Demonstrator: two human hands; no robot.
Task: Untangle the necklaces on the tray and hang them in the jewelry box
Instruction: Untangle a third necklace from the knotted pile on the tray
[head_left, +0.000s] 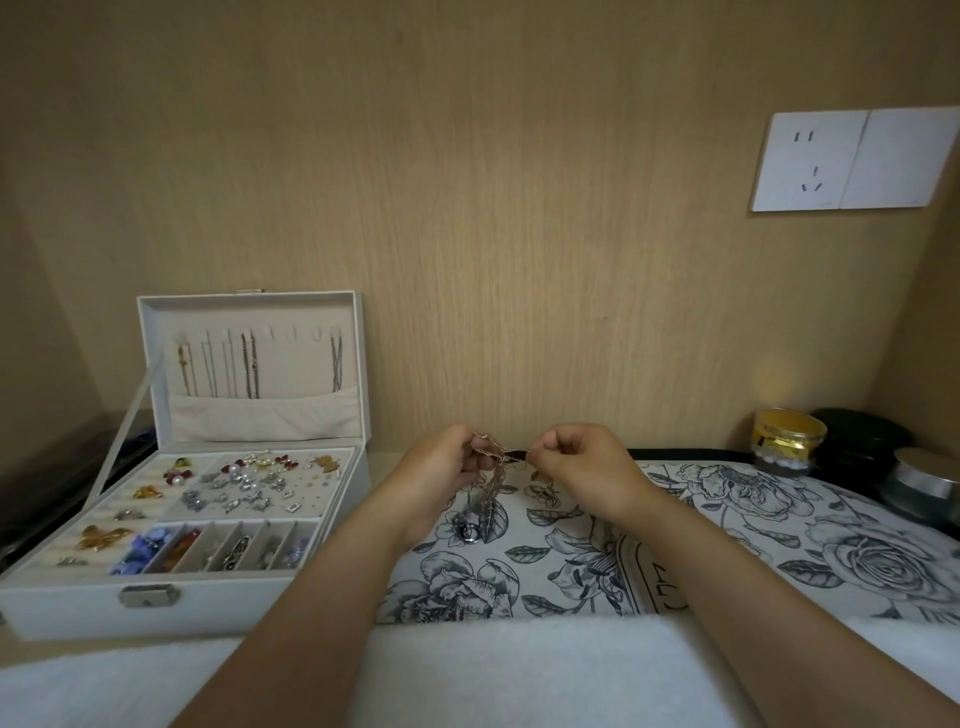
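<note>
- Risk, just below the fingers: the tangled necklaces (491, 475) hang in a loose bundle, with a ring pendant (471, 533) resting low on the floral tray (727, 525). If either pinch slips, I judge the whole bundle drops back onto the tray and knots again.
- Risk, between the fingers: the strand is stretched sideways. A hard pull apart would likely tighten the knot or strain a thin link, so working loops loose seems safer.
- Risk, well to the left of the fingers and farther back: the open jewelry box (78, 608) already has chains on several lid hooks (249, 332). A freed necklace could snag those if it is hung carelessly.
- Pose: both forearms reach forward from the near edge and converge above the tray.
- The left hand (441, 462) is curled, its fingers gripping the bunched chains at the top of the bundle.
- The right hand (582, 460) is also curled, thumb and forefinger pinching a small dark piece at the strand's end; it is too small to identify.
</note>
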